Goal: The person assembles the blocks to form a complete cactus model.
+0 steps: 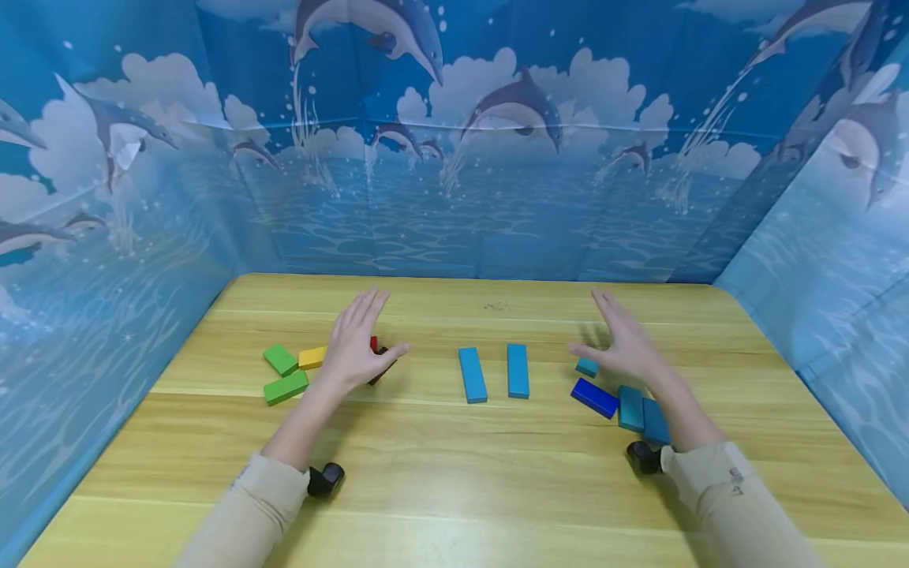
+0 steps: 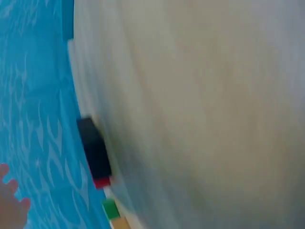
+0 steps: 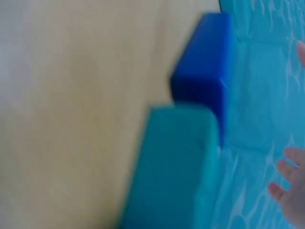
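My left hand (image 1: 353, 347) is held above the table with fingers straight and thumb spread, holding nothing. Below it lie a black block (image 1: 381, 369) and a red block (image 1: 373, 342), both partly covered by the hand. My right hand (image 1: 628, 347), likewise spread and holding nothing, hovers over a small teal block (image 1: 586, 367). Near that hand are a dark blue block (image 1: 594, 398), a teal block (image 1: 630, 409) and a blue block (image 1: 656, 423). Between the hands, two light blue blocks, a left one (image 1: 473, 375) and a right one (image 1: 518, 371), lie flat and apart.
Left of my left hand sit a yellow block (image 1: 311, 358), an upper green block (image 1: 281, 360) and a lower green block (image 1: 286, 388). The wooden table (image 1: 426, 489) is bordered at its back and sides by a blue dolphin-print cloth (image 1: 440, 221).
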Tool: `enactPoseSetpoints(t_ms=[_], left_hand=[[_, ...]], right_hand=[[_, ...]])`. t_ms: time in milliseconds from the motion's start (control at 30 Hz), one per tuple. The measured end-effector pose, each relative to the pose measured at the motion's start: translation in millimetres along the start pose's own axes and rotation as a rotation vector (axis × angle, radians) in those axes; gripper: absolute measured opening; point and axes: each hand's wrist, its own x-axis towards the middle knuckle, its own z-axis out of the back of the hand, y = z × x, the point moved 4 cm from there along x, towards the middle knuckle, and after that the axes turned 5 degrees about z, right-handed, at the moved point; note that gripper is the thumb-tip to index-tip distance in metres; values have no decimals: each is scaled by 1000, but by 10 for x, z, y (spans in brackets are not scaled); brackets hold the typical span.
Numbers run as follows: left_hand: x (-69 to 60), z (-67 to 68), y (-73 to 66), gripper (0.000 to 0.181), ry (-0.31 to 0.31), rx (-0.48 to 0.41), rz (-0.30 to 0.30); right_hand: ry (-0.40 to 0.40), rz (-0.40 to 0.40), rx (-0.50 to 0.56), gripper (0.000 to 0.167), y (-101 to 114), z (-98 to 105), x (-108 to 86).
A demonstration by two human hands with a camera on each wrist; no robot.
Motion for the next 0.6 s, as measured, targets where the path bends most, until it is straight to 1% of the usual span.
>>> enactPoseSetpoints(t_ms=[67, 167, 267, 300, 400, 533, 600], left_hand=[[-19, -64, -82, 86, 26, -81, -19], [-52, -164, -190, 84, 56, -221, -31], [-79, -273, -282, 82, 85, -363, -37], [-87, -312, -308, 81, 99, -398, -35], [-109, -449, -374, 80, 148, -464, -37], [-143, -615, -446, 82, 195, -491, -28], [-157, -679, -483, 83, 211, -502, -26]], right_hand=[[-22, 27, 82, 99, 32, -67, 15], [-53, 61, 215, 97, 86, -156, 32], [-60, 87, 322, 96, 150, -235, 41], [-57, 93, 350, 96, 169, -261, 43], [-27, 111, 428, 94, 227, -344, 44], [11, 151, 504, 91, 291, -455, 45], [28, 172, 521, 89, 317, -509, 43]])
